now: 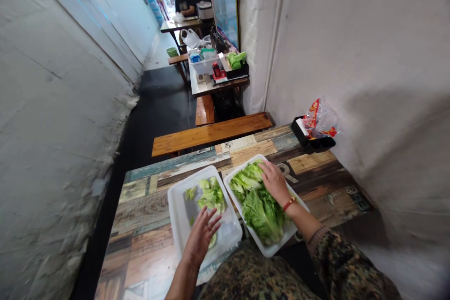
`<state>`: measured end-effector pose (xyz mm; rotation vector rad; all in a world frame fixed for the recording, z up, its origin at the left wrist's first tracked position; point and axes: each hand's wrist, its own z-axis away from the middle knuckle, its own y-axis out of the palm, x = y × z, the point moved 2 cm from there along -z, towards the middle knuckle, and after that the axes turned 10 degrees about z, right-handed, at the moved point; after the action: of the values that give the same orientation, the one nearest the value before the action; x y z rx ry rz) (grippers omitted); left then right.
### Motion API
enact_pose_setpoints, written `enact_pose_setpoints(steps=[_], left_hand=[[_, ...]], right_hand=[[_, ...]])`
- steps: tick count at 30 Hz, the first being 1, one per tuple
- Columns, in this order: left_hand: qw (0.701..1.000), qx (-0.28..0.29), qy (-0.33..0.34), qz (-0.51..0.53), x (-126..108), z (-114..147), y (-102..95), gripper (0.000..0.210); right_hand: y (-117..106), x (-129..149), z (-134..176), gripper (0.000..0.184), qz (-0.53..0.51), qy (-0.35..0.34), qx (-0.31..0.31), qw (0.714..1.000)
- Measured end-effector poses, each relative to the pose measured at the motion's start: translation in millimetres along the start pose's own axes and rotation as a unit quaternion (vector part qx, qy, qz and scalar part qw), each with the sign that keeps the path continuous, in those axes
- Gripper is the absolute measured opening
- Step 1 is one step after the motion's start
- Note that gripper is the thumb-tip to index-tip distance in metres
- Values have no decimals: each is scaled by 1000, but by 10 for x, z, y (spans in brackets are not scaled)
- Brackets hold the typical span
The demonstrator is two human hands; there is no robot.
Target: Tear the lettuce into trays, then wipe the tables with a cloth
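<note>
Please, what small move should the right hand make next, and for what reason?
Perhaps the right hand should pinch one green, crinkled lettuce leaf from the fuller white rectangular plastic tray: its fingers are at the leaves, though their grip is unclear. The open left hand is over the other white plastic tray, which holds fewer lettuce pieces.

Left grip [199, 236] unclenched, fingers [212, 225] spread, bare left forearm [183, 275] slanting back behind it; right grip [276, 182] forward and right of the left one, fingers loosely bent, right forearm [305, 219] trailing back rightward.
</note>
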<state>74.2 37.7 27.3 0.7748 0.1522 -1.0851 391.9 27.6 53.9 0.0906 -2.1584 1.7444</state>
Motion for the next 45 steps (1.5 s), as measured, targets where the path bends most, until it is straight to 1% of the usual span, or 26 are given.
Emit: enact_pose_setpoints(steps=[3,4,5,7,9,11,14,17,19,22,24,26,28,30,32,34,35,36,37,38,39,41,42,43,45], left_hand=[[1000,-9,-1,0,-2,-27,4,51],[1000,-10,0,1,-7,-31,8,51],[1000,-10,1,1,-13,-31,11,51],[1000,-9,6,3,-25,-25,2,51],[1000,-8,9,6,-31,-15,-27,51],[1000,-10,10,11,-26,-8,-67,49],[1000,-20,7,18,-6,-3,-106,49],[1000,-17,7,24,9,0,-91,52],[1000,-9,11,24,8,2,-79,52],[999,-7,17,27,6,-1,-122,53],[999,-10,20,38,11,-2,-192,52],[998,-10,24,57,18,1,-270,50],[997,-10,32,76,13,7,-344,48],[995,-22,43,91,-14,9,-422,48],[992,-44,56,105,-54,11,-510,46],[989,-61,68,120,-86,21,-600,40],[987,-67,74,126,-93,28,-643,35],[986,-74,79,128,-93,35,-682,31],[985,-81,83,126,-88,42,-718,26],[985,-89,86,122,-78,47,-750,23],[984,-97,88,118,-67,49,-777,21],[984,-107,91,113,-45,50,-819,21],[983,-108,92,114,-38,50,-836,23],[983,-107,95,116,-34,52,-852,25],[983,-102,101,114,-29,65,-887,30]], right_hand=[[150,181,73,38,-54,-130,81,987],[215,201,75,36,-59,-152,103,981],[277,192,60,34,-57,-156,118,979],[380,92,-6,34,-36,-114,133,984],[461,-68,-84,39,-2,-45,141,989],[540,-210,-136,46,31,1,154,988],[684,-318,-156,51,50,25,186,981],[782,-331,-162,54,52,36,206,977],[763,-318,-183,54,54,29,206,977],[602,-276,-211,48,60,6,195,979],[465,-236,-202,42,76,-4,162,984],[380,-194,-171,39,88,-23,121,988],[390,-162,-128,40,83,-63,111,988],[473,-144,-92,41,71,-92,144,983],[545,-108,-75,42,63,-89,162,981],[555,7,-63,40,35,-77,138,987],[545,108,-47,40,8,-76,121,990],[540,241,-17,39,-26,-80,112,990],[551,403,30,38,-65,-89,120,987],[587,587,97,37,-104,-104,146,978],[653,787,184,36,-139,-127,189,964],[859,1186,410,35,-177,-182,294,922],[985,1362,534,34,-167,-199,336,905],[1114,1512,652,35,-144,-203,364,898],[1347,1741,850,41,-89,-185,385,900]])
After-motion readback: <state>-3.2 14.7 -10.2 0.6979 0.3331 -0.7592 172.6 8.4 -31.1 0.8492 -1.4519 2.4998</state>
